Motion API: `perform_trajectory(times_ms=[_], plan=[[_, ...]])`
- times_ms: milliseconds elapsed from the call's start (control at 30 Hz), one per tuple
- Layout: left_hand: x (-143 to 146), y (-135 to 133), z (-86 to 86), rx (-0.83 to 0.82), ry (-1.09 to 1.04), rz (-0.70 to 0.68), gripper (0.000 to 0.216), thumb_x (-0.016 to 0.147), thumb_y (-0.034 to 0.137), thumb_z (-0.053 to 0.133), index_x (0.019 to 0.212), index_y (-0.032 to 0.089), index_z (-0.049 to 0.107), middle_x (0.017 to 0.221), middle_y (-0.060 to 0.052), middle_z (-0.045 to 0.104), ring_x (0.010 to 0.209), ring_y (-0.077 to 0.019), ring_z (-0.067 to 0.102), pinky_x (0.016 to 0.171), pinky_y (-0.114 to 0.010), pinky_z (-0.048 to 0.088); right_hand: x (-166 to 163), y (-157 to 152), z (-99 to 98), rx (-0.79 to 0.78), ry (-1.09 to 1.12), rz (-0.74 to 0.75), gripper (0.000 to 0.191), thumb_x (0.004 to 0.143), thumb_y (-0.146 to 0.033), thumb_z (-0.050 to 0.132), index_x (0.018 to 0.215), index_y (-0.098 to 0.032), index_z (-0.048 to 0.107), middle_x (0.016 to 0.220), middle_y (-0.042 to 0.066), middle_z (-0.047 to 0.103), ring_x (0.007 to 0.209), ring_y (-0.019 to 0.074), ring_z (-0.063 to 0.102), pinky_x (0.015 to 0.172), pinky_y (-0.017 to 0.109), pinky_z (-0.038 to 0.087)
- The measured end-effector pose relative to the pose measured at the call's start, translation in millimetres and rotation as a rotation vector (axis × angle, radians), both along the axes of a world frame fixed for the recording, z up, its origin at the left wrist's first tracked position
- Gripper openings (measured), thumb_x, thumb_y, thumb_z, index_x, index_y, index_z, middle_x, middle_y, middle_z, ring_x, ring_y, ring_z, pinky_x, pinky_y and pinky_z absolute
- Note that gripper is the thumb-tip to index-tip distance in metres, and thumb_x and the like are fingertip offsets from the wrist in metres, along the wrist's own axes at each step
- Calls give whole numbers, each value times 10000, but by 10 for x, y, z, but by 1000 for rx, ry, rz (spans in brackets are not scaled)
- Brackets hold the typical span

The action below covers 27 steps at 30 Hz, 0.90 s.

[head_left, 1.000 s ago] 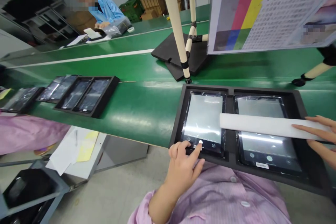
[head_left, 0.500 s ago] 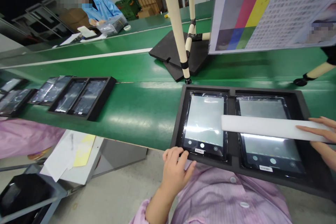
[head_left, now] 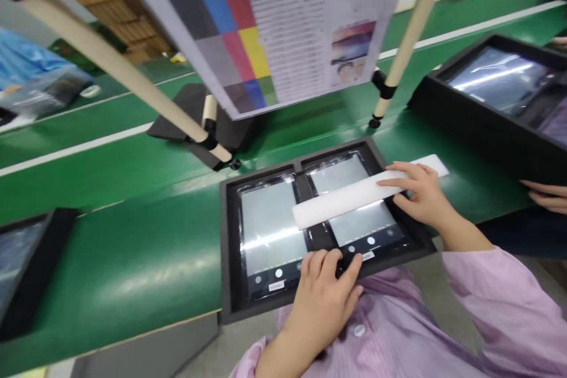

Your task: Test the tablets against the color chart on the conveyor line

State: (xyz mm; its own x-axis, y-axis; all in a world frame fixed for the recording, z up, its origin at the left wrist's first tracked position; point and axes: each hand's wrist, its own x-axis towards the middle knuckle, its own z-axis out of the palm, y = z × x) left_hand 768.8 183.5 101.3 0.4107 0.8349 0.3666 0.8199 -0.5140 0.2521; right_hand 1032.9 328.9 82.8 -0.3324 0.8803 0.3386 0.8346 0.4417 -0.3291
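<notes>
Two tablets with lit, pale screens, the left tablet (head_left: 268, 218) and the right tablet (head_left: 367, 221), lie side by side in a black tray (head_left: 225, 248), under clear film. Across the right tablet stretches a long white bar (head_left: 341, 201), its left end reaching the left tablet's inner edge. My right hand (head_left: 420, 195) grips this bar near its right end, fingers on top. My left hand (head_left: 325, 295) rests at the middle of the tray's front side, between the tablets' lower corners, fingers spread and thumb apart, holding nothing.
A color chart board (head_left: 292, 29) stands on a cream pipe frame (head_left: 405, 53) behind the tray. Black foam sheets (head_left: 186, 106) lie at its left foot. Another black tray (head_left: 469, 106) tilts at the right, near another person's hand (head_left: 549, 195). One more tray (head_left: 39, 260) sits far left.
My view has swung to the right, bringing the tilted tray into sight. My left hand has moved from the tray's front left corner to the middle of its front side. My right hand keeps the bar.
</notes>
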Motion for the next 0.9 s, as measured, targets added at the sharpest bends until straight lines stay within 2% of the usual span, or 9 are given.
perform_trajectory(times_ms=[67, 167, 333, 433, 567, 700, 900], plan=[[190, 102, -29, -16, 40, -51, 378, 880, 350, 658, 1251, 282, 634, 1056, -68, 596, 979, -244, 501, 904, -405, 432, 125, -18, 29, 30, -23, 6, 335, 800, -228, 492, 971, -293, 772, 1220, 78, 664, 1187, 290, 593, 1024, 531, 345], [342, 173, -90, -24, 59, -57, 400, 857, 378, 693, 1244, 287, 646, 1054, -70, 592, 978, -242, 507, 900, -406, 434, 399, -103, 80, 61, -53, -42, 359, 807, -201, 491, 1007, -305, 771, 1197, 82, 666, 1122, 281, 612, 976, 507, 380], [398, 182, -152, 5, 51, 1, 385, 865, 400, 678, 1230, 277, 665, 1024, -71, 571, 962, -244, 499, 916, -404, 412, 859, -381, 64, 84, -73, -224, 345, 822, -247, 487, 1002, -320, 772, 1131, 71, 681, 1026, 281, 634, 906, 490, 431], [414, 178, -163, 8, 46, 4, 394, 878, 419, 663, 1244, 273, 659, 1014, -65, 553, 960, -238, 488, 925, -388, 398, 1012, -522, 37, 79, -85, -257, 332, 851, -282, 478, 1006, -310, 771, 1135, 86, 676, 993, 293, 642, 871, 500, 455], [443, 183, -157, 4, 75, 15, 420, 867, 459, 676, 1245, 277, 657, 1008, -58, 561, 951, -233, 480, 923, -387, 398, 1085, -608, 52, 107, -131, -270, 324, 882, -289, 470, 984, -271, 777, 1103, 122, 685, 948, 307, 655, 819, 500, 466], [418, 167, -89, 1, 63, 22, 413, 897, 465, 630, 1265, 278, 644, 1001, -63, 566, 950, -235, 485, 901, -393, 412, 1096, -635, 93, 109, -120, -286, 322, 874, -309, 468, 952, -284, 779, 1072, 107, 695, 905, 292, 659, 816, 489, 465], [111, -51, -14, 45, -26, 30, 319, 961, 272, 477, 1208, 185, 659, 953, -75, 505, 924, -226, 474, 875, -392, 424, 1054, -673, 118, 71, -100, -329, 339, 885, -349, 435, 958, -278, 759, 1072, 112, 690, 955, 316, 656, 865, 520, 453]])
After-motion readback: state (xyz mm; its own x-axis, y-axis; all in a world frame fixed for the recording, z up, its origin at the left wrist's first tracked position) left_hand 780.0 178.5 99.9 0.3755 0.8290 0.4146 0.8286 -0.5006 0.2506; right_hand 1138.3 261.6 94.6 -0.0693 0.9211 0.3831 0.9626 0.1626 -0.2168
